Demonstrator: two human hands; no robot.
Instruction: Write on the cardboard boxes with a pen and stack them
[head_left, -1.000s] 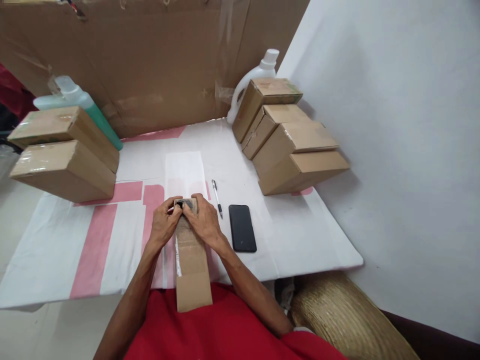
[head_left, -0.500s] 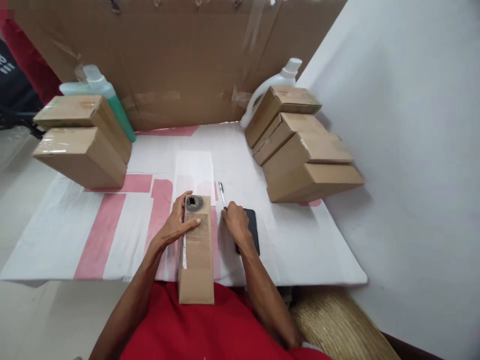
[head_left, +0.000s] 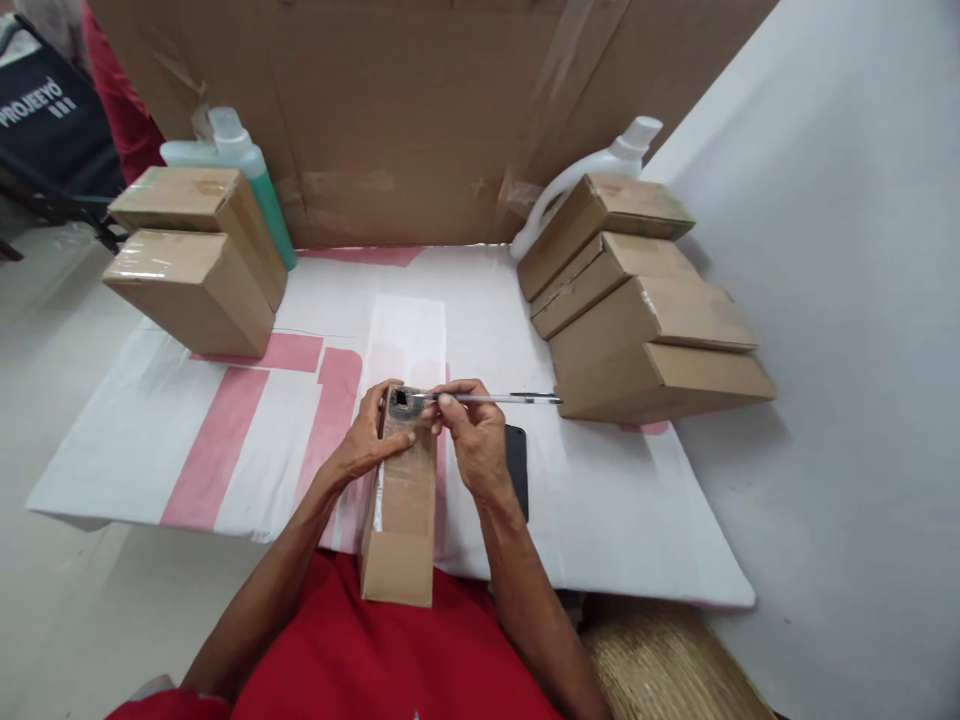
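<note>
A long cardboard box [head_left: 409, 500] lies at the table's front edge, its near end against the red shirt. Near its far end is a small square hole [head_left: 402, 398] ringed with dark scribbling. My left hand [head_left: 371, 430] grips the box's far left side, thumb on top. My right hand [head_left: 474, 430] is closed around a pen [head_left: 510, 398], held almost level. The pen's tip points left at the dark ring beside the hole; whether it touches I cannot tell. A black phone-like slab [head_left: 517, 470] lies on the table, partly hidden behind my right wrist.
Cardboard boxes stand at the left [head_left: 191, 285] and in a leaning row at the right [head_left: 637, 310]. Behind them are a green-liquid bottle [head_left: 274, 215] and a white bottle [head_left: 559, 190]. A large cardboard panel [head_left: 405, 130] closes the back; a wall [head_left: 847, 300] rises at right.
My right hand has lifted the pen from the table beside the slab and brought it left to the box's hole. My left hand still holds the box. The view has shifted slightly.
</note>
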